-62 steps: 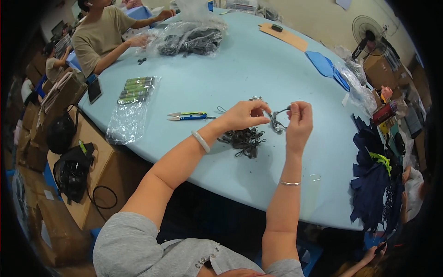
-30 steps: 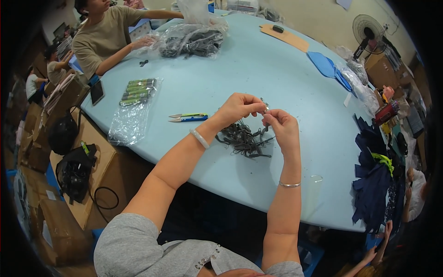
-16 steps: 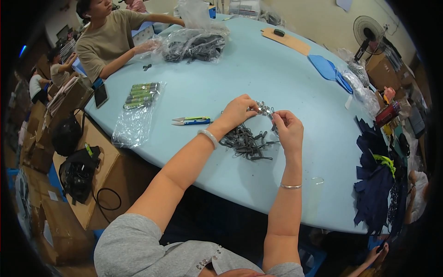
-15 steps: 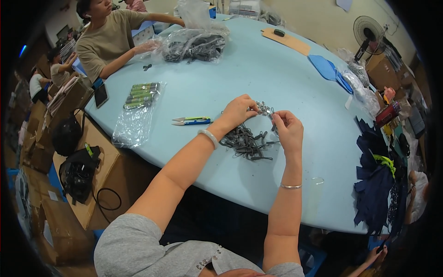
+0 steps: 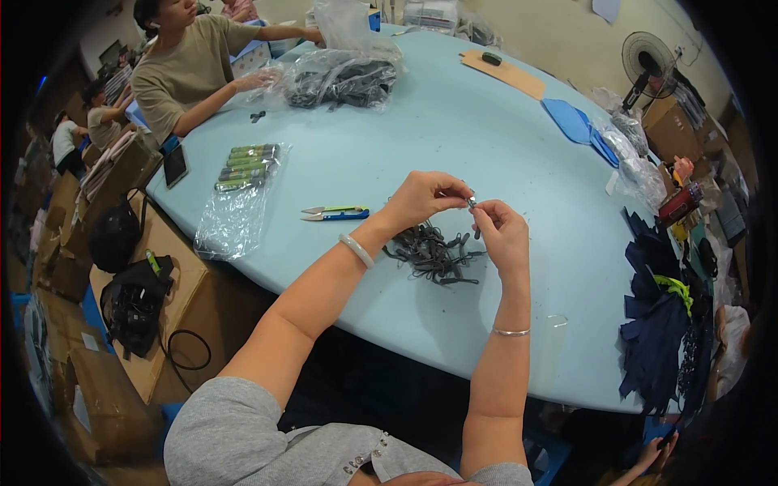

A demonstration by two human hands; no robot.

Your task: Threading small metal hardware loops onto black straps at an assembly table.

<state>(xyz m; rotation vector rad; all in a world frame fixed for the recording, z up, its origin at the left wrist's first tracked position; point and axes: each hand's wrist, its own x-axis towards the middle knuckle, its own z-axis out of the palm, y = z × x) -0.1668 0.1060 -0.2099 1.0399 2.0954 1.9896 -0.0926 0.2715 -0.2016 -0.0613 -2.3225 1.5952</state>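
Over the pale blue table, my left hand (image 5: 425, 198) pinches a small shiny metal clasp (image 5: 472, 202) between thumb and fingertips. Close against it, my right hand (image 5: 504, 233) is closed on a dark grey cord pull, mostly covered by the fingers. The fingertips of both hands almost meet at the metal piece. A tangled pile of dark grey cord pulls (image 5: 433, 255) lies just below my hands. More small metal pieces appear to lie behind my left fingers, largely hidden. Left of my left wrist rest blue-handled thread snips (image 5: 339, 214).
A clear bag with green-and-grey tubes (image 5: 247, 168) and a phone (image 5: 176, 167) lie at the left. Across the table a person sits by a bag of dark pieces (image 5: 344, 79). Navy fabric strips (image 5: 652, 316) hang at the right edge, near blue fabric (image 5: 567, 120).
My left hand has lifted a metal piece from the small shiny heap and brought it rightward to my right fingertips. My right hand has shifted slightly down and left with the cord pull.
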